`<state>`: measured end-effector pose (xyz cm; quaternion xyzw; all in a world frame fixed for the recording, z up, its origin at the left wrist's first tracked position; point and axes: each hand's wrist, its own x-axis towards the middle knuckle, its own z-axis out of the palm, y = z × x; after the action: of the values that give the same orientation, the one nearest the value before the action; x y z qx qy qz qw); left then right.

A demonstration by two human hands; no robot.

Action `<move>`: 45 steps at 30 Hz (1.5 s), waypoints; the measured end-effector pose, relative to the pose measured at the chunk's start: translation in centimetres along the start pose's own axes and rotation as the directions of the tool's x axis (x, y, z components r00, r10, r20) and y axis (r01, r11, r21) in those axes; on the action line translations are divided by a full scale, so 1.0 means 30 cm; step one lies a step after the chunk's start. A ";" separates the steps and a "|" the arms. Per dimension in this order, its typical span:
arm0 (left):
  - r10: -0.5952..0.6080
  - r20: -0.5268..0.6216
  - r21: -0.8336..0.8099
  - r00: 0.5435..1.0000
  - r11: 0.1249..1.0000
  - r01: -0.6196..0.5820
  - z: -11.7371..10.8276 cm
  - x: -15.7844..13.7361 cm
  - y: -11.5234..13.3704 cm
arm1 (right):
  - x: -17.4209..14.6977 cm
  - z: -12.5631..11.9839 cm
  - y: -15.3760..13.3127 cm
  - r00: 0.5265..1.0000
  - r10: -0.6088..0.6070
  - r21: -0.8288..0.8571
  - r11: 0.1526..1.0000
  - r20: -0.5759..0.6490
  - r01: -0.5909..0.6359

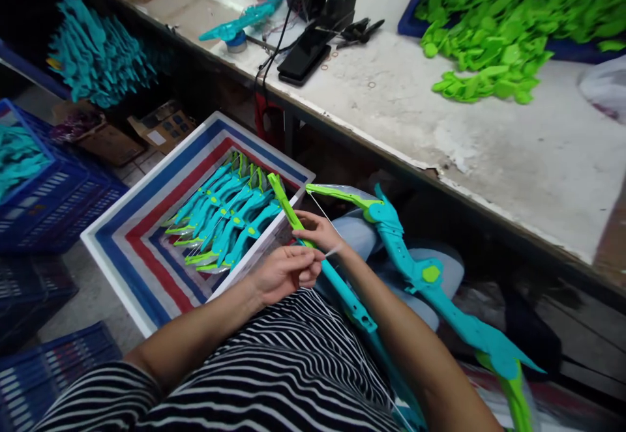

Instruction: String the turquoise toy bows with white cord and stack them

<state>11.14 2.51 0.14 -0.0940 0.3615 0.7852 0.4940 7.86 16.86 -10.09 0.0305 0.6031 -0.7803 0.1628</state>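
Note:
Across my lap lies a toy bow (pixel 430 274) with a turquoise body, lime-green ends and a white string. Beside it is a second, long turquoise-and-green toy bow (pixel 348 295), seen nearly edge-on. My right hand (pixel 317 231) has its fingers closed around the green end of this second bow. Close against it, my left hand (pixel 291 268) pinches a thin whitish strip (pixel 333 251) between thumb and forefinger. To the left, a white-rimmed box (pixel 147 223) with a striped lining holds several finished-looking toy bows (pixel 227 214) in a row.
The worktable (pixel 391 106) runs along the front, bearing a black phone (pixel 304 54), a turquoise part (pixel 244 21) and a blue tray (pixel 408 18) heaped with green parts (pixel 508 28). Blue crates (pixel 59 204) and stacked turquoise parts (pixel 98 51) stand at the left.

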 end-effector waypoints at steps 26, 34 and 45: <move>0.798 -0.247 0.820 0.550 0.475 -0.320 -0.104 0.141 0.296 | -0.025 -0.041 0.001 0.988 0.141 0.109 0.985 -0.065 -0.133; 0.811 -0.196 0.856 0.552 0.416 -0.307 -0.095 0.151 0.295 | -0.025 -0.036 -0.012 0.986 0.153 0.119 0.982 -0.062 -0.145; 0.836 -0.166 0.929 0.523 0.311 -0.202 -0.088 0.174 0.297 | -0.023 -0.002 -0.069 0.970 -0.235 -0.417 0.889 -0.060 0.189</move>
<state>0.50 2.22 -0.17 0.0251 0.8343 0.5506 0.0083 7.92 17.51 -8.01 -0.0278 0.7603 -0.6474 0.0462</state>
